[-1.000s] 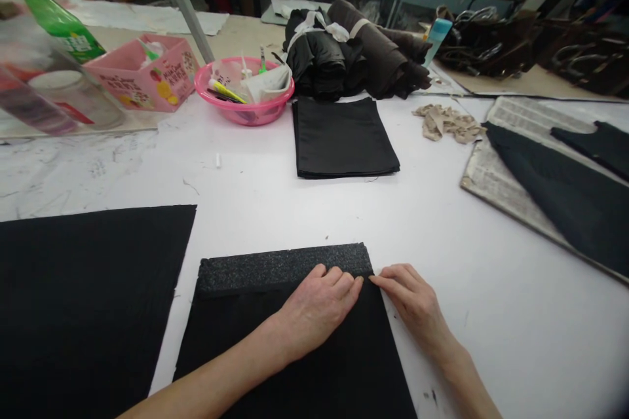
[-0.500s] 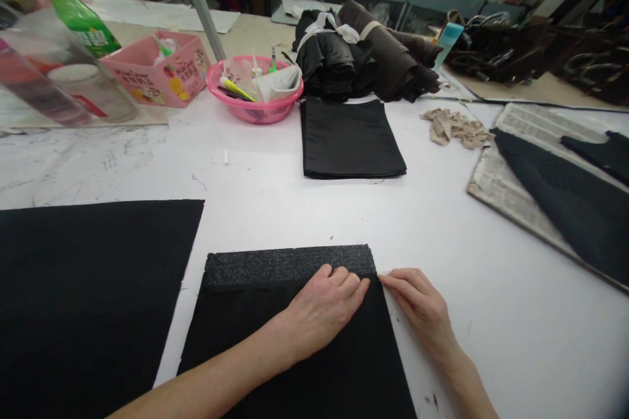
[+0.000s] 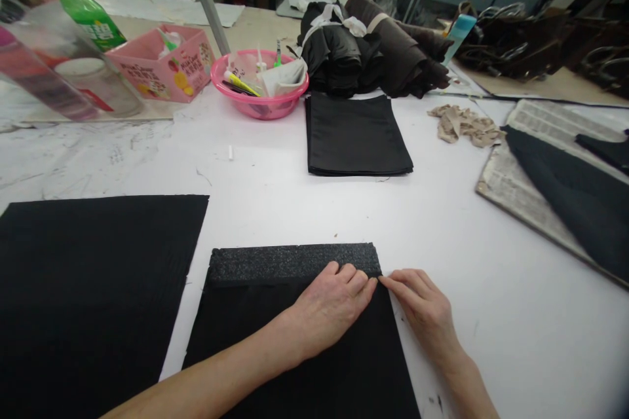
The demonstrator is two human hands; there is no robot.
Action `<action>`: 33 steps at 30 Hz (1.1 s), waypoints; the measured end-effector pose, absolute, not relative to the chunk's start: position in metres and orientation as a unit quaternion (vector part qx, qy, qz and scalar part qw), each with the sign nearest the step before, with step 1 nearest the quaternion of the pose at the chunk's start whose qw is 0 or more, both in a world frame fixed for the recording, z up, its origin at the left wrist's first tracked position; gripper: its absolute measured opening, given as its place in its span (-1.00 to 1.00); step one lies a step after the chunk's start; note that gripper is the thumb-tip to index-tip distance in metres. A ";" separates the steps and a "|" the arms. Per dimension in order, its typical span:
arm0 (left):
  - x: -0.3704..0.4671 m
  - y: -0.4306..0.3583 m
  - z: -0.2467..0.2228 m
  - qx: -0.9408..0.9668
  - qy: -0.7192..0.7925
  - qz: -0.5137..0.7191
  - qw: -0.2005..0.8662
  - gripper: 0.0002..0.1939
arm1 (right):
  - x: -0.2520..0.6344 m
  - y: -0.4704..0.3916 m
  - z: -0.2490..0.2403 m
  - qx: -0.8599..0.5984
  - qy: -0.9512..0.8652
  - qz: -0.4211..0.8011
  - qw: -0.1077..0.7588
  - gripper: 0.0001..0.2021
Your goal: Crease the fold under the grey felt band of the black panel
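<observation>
Fabric: black fabric panel (image 3: 295,353) lies flat on the white surface (image 3: 275,209) before me, its far edge turned back into a grey, speckled folded band (image 3: 295,263).
Left hand: left hand (image 3: 330,309) rests flat on the panel, fingers extended, tips pressing the band's near edge close to its right end; grip closed on nothing.
Right hand: right hand (image 3: 423,309) lies on the surface just beside the panel's right edge, fingertips touching the band's right corner; whether it pinches the cloth I cannot tell.
Position: both hands meet at that corner, the rest of the band running off to the left, untouched.
Technique: I judge a clean fold wants even pressure with flat fingers and the band's width kept the same along its length.
Nearby: 1 larger black sheet (image 3: 93,288) to the left; 1 stack of black pieces (image 3: 356,134) farther off; 1 pink basin (image 3: 259,86) beyond.
</observation>
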State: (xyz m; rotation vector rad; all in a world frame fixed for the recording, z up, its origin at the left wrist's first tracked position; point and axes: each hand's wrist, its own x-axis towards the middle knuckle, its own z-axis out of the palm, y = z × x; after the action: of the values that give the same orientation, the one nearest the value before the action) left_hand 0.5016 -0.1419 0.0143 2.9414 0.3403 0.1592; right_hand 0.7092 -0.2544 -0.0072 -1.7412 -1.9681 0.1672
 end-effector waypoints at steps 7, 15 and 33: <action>0.505 -0.145 0.014 0.986 0.130 0.056 0.094 -0.65 | 0.713 -0.256 -0.007 -0.625 -0.739 0.074 0.241 -0.65; 0.510 -0.148 0.014 0.984 0.144 0.047 0.094 -0.64 | 0.710 -0.266 -0.011 -0.675 -0.678 0.056 0.284 -0.65; 0.501 -0.151 0.004 0.983 0.147 0.071 0.082 -0.65 | 0.676 -0.272 -0.012 -0.713 -0.680 -0.040 0.165 -0.51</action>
State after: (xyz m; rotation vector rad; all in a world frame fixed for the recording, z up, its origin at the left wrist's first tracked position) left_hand 0.5012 -0.1512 0.0037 2.9371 0.4378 0.2120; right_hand 0.6760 -0.2721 -0.0120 -2.0324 -1.9370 -0.1137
